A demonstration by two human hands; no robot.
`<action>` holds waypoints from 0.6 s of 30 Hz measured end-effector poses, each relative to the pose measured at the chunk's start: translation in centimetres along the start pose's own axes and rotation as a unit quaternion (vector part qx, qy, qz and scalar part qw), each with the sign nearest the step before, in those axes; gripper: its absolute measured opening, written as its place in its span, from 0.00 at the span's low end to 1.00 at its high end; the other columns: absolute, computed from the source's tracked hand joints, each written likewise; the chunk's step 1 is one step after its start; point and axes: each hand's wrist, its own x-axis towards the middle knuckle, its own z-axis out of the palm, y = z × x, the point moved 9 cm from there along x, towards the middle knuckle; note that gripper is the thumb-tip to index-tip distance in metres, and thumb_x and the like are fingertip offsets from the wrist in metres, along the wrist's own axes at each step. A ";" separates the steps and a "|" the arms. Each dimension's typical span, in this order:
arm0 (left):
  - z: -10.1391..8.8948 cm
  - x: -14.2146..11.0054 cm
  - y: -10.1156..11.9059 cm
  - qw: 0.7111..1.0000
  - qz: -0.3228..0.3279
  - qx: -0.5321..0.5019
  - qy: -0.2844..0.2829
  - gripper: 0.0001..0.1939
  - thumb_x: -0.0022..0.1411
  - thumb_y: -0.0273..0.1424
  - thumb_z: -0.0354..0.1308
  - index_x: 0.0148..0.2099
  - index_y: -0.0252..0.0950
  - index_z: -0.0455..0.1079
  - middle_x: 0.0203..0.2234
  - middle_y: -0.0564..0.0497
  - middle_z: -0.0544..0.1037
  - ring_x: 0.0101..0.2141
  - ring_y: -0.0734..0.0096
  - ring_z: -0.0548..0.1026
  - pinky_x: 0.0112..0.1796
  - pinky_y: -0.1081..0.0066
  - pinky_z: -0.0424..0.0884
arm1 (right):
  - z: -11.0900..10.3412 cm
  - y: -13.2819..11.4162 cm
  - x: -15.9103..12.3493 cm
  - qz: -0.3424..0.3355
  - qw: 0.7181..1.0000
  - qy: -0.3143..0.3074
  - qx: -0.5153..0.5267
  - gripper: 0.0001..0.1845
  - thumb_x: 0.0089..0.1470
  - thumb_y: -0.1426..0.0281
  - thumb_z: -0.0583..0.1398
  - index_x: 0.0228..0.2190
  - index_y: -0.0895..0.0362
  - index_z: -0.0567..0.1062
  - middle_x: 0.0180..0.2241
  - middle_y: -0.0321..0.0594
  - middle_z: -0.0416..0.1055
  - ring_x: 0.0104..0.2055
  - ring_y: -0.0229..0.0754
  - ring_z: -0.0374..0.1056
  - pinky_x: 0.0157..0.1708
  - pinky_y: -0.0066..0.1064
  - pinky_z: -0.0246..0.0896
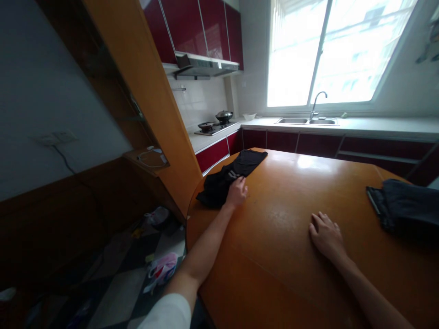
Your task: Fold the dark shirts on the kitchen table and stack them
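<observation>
While your right hand (pixel 327 234) lay, fingers apart, your left hand (pixel 236 193), grip unclear, seemingly arranged far-left cloth (pixel 224 177); smoothing likely needed both.

Table (pixel 284 187) before me: black cloth (pixel 221 180) at ten o'clock, dark pile (pixel 409 208) at three, my right hand (pixel 327 234) resting mid-top.

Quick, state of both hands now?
Left hand: at edge of black garment; can't tell if grip is closed.
Right hand: open, palm down on table, holding nothing.
</observation>
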 end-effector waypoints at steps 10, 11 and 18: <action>7.8 -6.1 14.6 0.946 0.228 -0.076 -0.218 0.18 0.69 0.32 0.52 0.56 0.31 0.73 0.58 0.40 0.73 0.56 0.60 0.73 0.60 0.66 0.65 | -0.8 -0.5 -0.3 -0.011 1.000 -0.003 0.009 0.28 0.63 0.63 0.47 0.59 0.60 0.70 0.66 0.51 0.60 0.69 0.52 0.51 0.66 0.50 0.44; 7.5 -6.2 14.7 0.944 0.232 -0.088 -0.217 0.18 0.70 0.32 0.51 0.56 0.30 0.73 0.57 0.40 0.74 0.56 0.61 0.73 0.60 0.67 0.65 | -0.8 -0.5 -0.3 -0.009 1.000 -0.002 0.008 0.28 0.63 0.63 0.48 0.59 0.60 0.70 0.66 0.52 0.60 0.69 0.52 0.51 0.66 0.50 0.44; 6.9 -7.2 16.4 0.929 0.242 -0.141 -0.244 0.15 0.70 0.30 0.51 0.52 0.34 0.76 0.54 0.44 0.76 0.54 0.66 0.74 0.59 0.72 0.66 | -1.1 -0.7 -0.2 -0.003 1.000 0.005 0.011 0.26 0.63 0.63 0.47 0.57 0.58 0.71 0.64 0.52 0.61 0.68 0.53 0.52 0.65 0.52 0.45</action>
